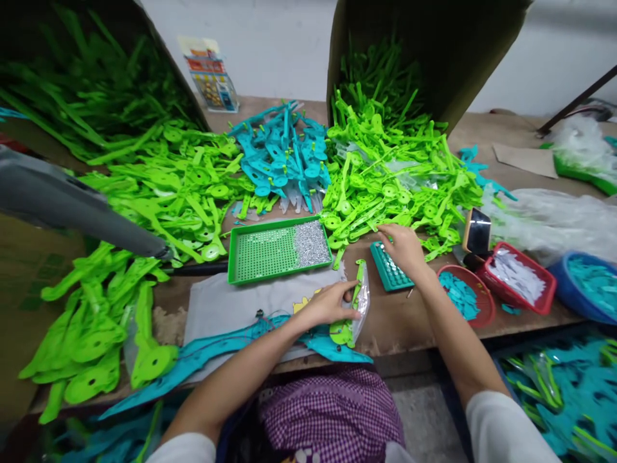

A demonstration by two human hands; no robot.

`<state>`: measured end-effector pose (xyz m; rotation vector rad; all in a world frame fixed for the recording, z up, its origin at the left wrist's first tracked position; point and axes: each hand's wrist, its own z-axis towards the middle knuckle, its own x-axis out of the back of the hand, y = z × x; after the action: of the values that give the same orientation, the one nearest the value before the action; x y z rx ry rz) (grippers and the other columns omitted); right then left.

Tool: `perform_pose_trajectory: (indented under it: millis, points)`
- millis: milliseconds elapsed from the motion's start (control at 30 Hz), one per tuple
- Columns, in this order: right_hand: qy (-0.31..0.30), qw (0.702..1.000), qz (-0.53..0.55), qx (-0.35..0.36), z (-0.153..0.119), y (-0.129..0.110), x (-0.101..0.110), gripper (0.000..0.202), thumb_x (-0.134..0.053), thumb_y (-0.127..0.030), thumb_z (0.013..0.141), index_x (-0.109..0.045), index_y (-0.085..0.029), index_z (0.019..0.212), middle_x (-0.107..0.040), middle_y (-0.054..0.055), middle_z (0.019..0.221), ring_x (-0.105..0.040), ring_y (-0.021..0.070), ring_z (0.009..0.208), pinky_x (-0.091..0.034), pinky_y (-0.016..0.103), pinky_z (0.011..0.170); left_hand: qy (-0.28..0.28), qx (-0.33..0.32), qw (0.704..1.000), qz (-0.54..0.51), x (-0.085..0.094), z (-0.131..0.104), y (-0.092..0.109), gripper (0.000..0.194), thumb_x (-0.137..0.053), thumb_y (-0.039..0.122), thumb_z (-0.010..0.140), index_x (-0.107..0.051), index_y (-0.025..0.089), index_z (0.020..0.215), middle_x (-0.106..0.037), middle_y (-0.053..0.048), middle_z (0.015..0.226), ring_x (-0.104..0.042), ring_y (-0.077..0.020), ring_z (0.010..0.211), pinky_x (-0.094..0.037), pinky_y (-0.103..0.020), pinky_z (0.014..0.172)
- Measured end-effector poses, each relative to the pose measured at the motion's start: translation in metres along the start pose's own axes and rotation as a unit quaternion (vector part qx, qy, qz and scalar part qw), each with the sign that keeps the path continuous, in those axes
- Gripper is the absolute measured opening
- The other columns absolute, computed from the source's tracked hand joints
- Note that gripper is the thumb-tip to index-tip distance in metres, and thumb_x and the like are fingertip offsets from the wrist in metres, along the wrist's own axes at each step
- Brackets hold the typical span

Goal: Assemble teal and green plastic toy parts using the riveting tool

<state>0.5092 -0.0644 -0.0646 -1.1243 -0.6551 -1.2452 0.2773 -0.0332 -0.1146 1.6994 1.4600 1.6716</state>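
Being pinched between the thumb and fingers of the left hand (332, 303), the green part (342, 334) is apparently held steady over the blue piece (231, 344), near the edge of the table (398, 328). The right hand (405, 249) is poised above the teal tray (389, 270), fingertips by the green pile (395, 193); whether anything is gripped there cannot be told

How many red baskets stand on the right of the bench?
2: a round basket of blue pieces and, right of it, a squarer basket of white pieces, beside the blue tub.
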Motion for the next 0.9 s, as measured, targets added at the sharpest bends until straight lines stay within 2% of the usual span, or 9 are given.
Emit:
perform_pose_trajectory:
  millis: [100,233,333,467,633,700,767,833,900]
  points:
    - [0.000,0.998,-0.068,0.000,0.032,0.009,-0.007,0.031,-0.041,-0.025,0.095,-0.064,-0.017,0.115,-0.067,0.010,0.116,-0.059,0.0237,0.106,-0.042,0.035,0.086,-0.005,0.002,1.000,0.006,0.000,0.000,-0.002,0.080,-0.076,0.044,0.068,-0.046,0.020,0.138,-0.064,-0.005,0.102,-0.059,-0.0211,0.089,-0.043,-0.026,0.072]
    - [-0.098,0.973,-0.200,0.054,0.072,0.018,-0.024,0.028,-0.043,-0.014,0.090,-0.062,-0.013,0.111,-0.063,0.014,0.118,-0.052,0.0256,0.109,-0.035,0.036,0.089,0.003,0.002,1.000,-0.003,-0.001,0.000,-0.003,0.080,-0.076,0.043,0.068,-0.046,0.019,0.138,-0.064,-0.004,0.102,-0.059,-0.0205,0.089,-0.044,-0.026,0.073]
    - [-0.125,0.950,-0.264,0.108,0.080,0.028,-0.029,0.023,-0.043,-0.014,0.090,-0.062,-0.011,0.102,-0.065,0.016,0.105,-0.053,0.0254,0.102,-0.032,0.037,0.090,-0.005,0.006,1.000,0.003,-0.001,0.000,-0.002,0.079,-0.075,0.043,0.069,-0.046,0.019,0.138,-0.063,-0.004,0.103,-0.060,-0.0203,0.088,-0.044,-0.026,0.072]
    - [-0.084,0.946,-0.258,0.177,0.075,0.041,-0.025,0.026,-0.038,-0.016,0.092,-0.059,-0.011,0.107,-0.064,0.015,0.107,-0.054,0.0240,0.104,-0.031,0.039,0.097,-0.008,0.011,1.000,0.007,0.001,-0.001,0.000,0.079,-0.075,0.045,0.069,-0.047,0.021,0.138,-0.064,-0.003,0.103,-0.060,-0.0208,0.090,-0.044,-0.026,0.072]
    - [0.139,0.982,-0.064,0.107,0.093,0.027,0.002,0.035,-0.027,-0.029,0.099,-0.050,-0.017,0.122,-0.059,0.011,0.115,-0.054,0.0218,0.107,-0.035,0.046,0.100,-0.012,0.014,1.000,0.012,0.002,-0.001,0.002,0.080,-0.075,0.045,0.070,-0.045,0.022,0.139,-0.065,-0.004,0.108,-0.061,-0.0213,0.093,-0.044,-0.028,0.076]
    - [0.248,0.966,0.062,0.047,0.093,0.003,0.023,0.039,-0.023,-0.038,0.099,-0.046,-0.022,0.125,-0.056,0.009,0.111,-0.056,0.0213,0.101,-0.045,0.044,0.088,-0.012,0.015,1.000,0.018,0.001,-0.001,0.002,0.080,-0.075,0.046,0.069,-0.045,0.022,0.139,-0.065,-0.004,0.107,-0.060,-0.0219,0.094,-0.044,-0.028,0.076]
    - [0.317,0.923,0.216,-0.017,0.074,-0.030,0.042,0.039,-0.020,-0.045,0.099,-0.045,-0.028,0.123,-0.054,0.005,0.104,-0.057,0.0161,0.083,-0.048,0.033,0.068,-0.008,0.011,1.000,0.022,0.001,-0.001,0.001,0.080,-0.075,0.046,0.069,-0.045,0.023,0.139,-0.065,-0.004,0.106,-0.060,-0.0223,0.095,-0.043,-0.028,0.076]
    - [0.301,0.874,0.375,-0.070,0.036,-0.063,0.049,0.039,-0.023,-0.053,0.096,-0.046,-0.031,0.118,-0.050,0.001,0.090,-0.048,0.0097,0.060,-0.038,0.021,0.047,-0.006,0.008,1.000,0.024,0.001,-0.001,0.000,0.080,-0.075,0.046,0.069,-0.045,0.023,0.139,-0.065,-0.003,0.105,-0.060,-0.0224,0.096,-0.043,-0.028,0.077]
    - [0.201,0.828,0.503,-0.142,-0.011,-0.088,0.039,0.036,-0.042,-0.057,0.091,-0.042,-0.032,0.117,-0.043,-0.005,0.077,-0.035,0.0062,0.046,-0.027,0.018,0.037,-0.007,0.009,1.000,0.026,0.000,-0.001,0.000,0.080,-0.074,0.047,0.069,-0.045,0.024,0.139,-0.064,-0.003,0.105,-0.060,-0.0224,0.096,-0.043,-0.028,0.078]
